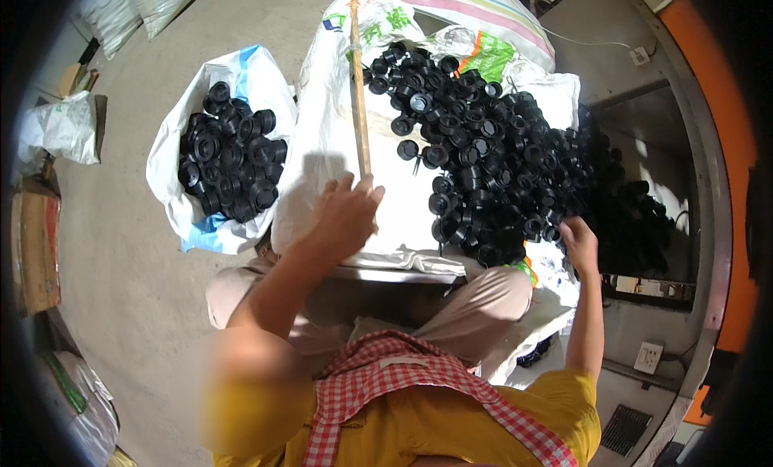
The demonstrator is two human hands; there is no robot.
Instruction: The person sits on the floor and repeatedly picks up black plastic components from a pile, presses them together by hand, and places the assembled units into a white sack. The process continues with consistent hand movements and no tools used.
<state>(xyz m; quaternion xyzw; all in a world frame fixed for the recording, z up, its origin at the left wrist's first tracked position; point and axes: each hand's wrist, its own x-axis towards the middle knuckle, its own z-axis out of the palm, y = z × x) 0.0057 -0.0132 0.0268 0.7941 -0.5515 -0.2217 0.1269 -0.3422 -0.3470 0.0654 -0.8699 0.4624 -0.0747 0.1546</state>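
Sitting at low worktop [403, 276] w/ beige-trousered knees [503, 298] against nr edge, wearing mustard-yellow shirt [394, 431] & red-and-white checked cloth apron [370, 385]. Holding bare left hand [345, 216] over uncovered strip of white woven-plastic sheet [318, 157], w/ fingers spread apart, right by nr end of long, thin, light-brown wooden stick [359, 97]; not making out whether touching it. Seeing stick lying lengthwise on sheet, left of big loose heap of black, round, hollow plastic caps [483, 165]. Holding bare right hand [581, 245] at heap's nr right edge, w/ fingers bent in among caps; can't be telling whether pinching one or just touching, tips being partly hidden. Finding most blk caps piled on worktop's centre & right, some lying singly along heap's left edge, others filling open white plastic bag w/ blue bands [167, 149], just beside worktop's left side. Noticing also, behind heap, full white sack w/ pastel stripes [483, 12]; at far left, brown rectangular box [36, 254] on grey floor [121, 290]; at lower right, white square socket [648, 357].
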